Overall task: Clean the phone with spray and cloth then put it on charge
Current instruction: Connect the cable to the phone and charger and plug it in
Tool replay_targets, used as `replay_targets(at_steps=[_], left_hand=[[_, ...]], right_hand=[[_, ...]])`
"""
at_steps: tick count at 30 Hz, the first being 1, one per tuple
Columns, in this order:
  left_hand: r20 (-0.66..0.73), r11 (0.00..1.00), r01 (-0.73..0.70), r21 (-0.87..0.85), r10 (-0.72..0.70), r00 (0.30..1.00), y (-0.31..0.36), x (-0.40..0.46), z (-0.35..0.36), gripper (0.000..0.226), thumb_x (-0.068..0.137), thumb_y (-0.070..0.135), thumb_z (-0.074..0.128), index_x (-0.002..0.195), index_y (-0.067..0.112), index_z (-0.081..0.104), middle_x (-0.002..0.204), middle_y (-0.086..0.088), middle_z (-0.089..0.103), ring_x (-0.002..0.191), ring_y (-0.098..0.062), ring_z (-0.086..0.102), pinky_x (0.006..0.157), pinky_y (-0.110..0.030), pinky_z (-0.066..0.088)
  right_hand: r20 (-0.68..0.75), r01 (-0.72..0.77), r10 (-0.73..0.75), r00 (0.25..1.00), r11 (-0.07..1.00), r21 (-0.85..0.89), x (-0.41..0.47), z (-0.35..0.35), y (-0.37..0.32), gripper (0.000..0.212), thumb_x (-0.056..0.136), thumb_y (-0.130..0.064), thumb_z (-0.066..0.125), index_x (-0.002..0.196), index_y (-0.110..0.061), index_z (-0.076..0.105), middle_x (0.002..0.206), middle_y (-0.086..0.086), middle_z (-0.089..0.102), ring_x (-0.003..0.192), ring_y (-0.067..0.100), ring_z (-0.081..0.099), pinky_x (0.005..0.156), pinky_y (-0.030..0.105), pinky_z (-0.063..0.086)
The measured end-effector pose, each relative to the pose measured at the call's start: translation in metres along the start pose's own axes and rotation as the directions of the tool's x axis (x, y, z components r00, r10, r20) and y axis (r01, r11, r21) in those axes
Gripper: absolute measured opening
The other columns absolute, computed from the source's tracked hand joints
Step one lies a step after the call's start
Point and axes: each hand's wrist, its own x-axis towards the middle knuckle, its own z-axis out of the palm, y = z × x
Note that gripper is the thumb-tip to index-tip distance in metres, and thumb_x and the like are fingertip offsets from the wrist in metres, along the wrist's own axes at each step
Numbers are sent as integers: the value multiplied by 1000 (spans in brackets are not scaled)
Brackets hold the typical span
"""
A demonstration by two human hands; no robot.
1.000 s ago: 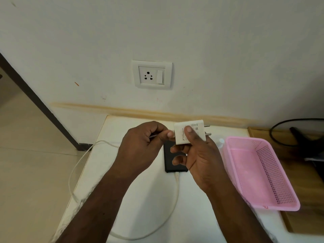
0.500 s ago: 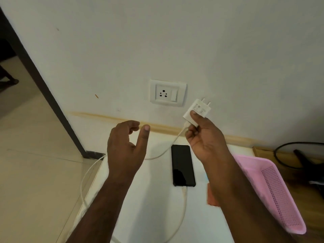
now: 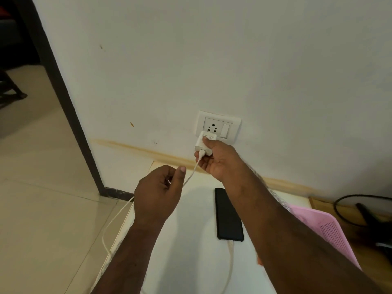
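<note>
My right hand (image 3: 218, 160) grips the white charger adapter (image 3: 204, 143) and holds it against the lower part of the wall socket (image 3: 219, 126). A white cable (image 3: 192, 174) runs from the adapter, loops off the table's left side and comes back into the bottom of the black phone (image 3: 228, 215). The phone lies screen up on the white table (image 3: 191, 251). My left hand (image 3: 159, 198) hovers over the table's left part with fingers loosely curled, holding nothing. Spray and cloth are not clearly seen; only an orange scrap (image 3: 259, 262) peeks out by my right forearm.
A pink plastic basket (image 3: 331, 232) stands on the table at the right, partly behind my right arm. Beyond it a black cable (image 3: 339, 211) lies on a wooden surface. A dark door frame (image 3: 63, 98) rises at the left, with tiled floor (image 3: 42, 198) beside it.
My right hand has carried the adapter up and left to the wall socket. My left hand has stayed above the table, holding nothing. The camera has tilted and moved closer to the wall.
</note>
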Motion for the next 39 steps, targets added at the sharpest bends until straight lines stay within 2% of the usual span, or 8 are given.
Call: replay_targets(at_steps=[4,9,14,16,20,25,29,39], left_hand=[[153,997,-73,24,69,986,-2,-3,1,38,85,67,51,70,33,61,65,19,62,57,-6,58,56,-29,48],[355,940,-238,244,142,924,-4,-12,10,39,86,70,45,94,39,69,85,25,68,67,0,64,62,-21,48],[438,831,-368,417,171,883,-4,-36,27,48,92,61,44,127,33,63,117,12,71,103,-10,66,84,-28,51],[488,817,-386,428,150,860,-1,-47,35,57,92,61,42,138,30,53,132,7,65,118,-15,60,95,-32,49],[637,835,-380,399,45,769,-2,-69,52,78,90,66,40,156,30,16,165,1,27,149,-24,28,118,-41,26],[700,801,-441,405,39,713,-6,-78,62,88,91,70,39,156,34,-8,169,0,-7,155,-28,0,122,-44,5],[721,785,-421,455,-46,692,-13,-78,63,94,89,77,32,153,34,-22,164,1,-26,152,-29,-18,121,-46,-6],[737,797,-396,456,-88,671,-18,-78,63,96,88,78,31,152,34,-25,163,0,-29,151,-29,-20,120,-46,-7]], right_hand=[[-47,31,-33,998,999,-40,6,-2,0,18,89,-17,71,100,-8,60,83,19,68,66,26,66,58,34,58],[-73,37,-43,996,995,-90,8,-8,-1,16,88,-18,71,94,-9,59,83,19,69,69,28,67,58,36,59],[-48,74,-78,996,993,-90,7,-7,-8,21,89,-17,71,101,-4,60,92,23,67,67,30,66,59,38,61],[-47,70,-74,996,994,-82,7,-5,-9,27,89,-15,71,109,-2,59,96,25,66,69,31,65,58,39,61],[-60,71,-76,995,994,-87,10,-4,-8,29,90,-13,70,114,-1,58,100,26,66,69,31,66,56,38,61],[-71,72,-77,995,994,-78,15,-4,-10,31,89,-12,70,115,0,58,93,24,66,65,31,65,55,38,60],[-112,100,-105,988,994,-49,21,-2,-15,35,87,-13,72,116,0,58,98,25,64,71,33,65,52,36,58],[-140,107,-111,984,994,-30,28,-1,-13,37,83,-10,76,114,-1,59,102,23,63,76,35,66,55,39,58]])
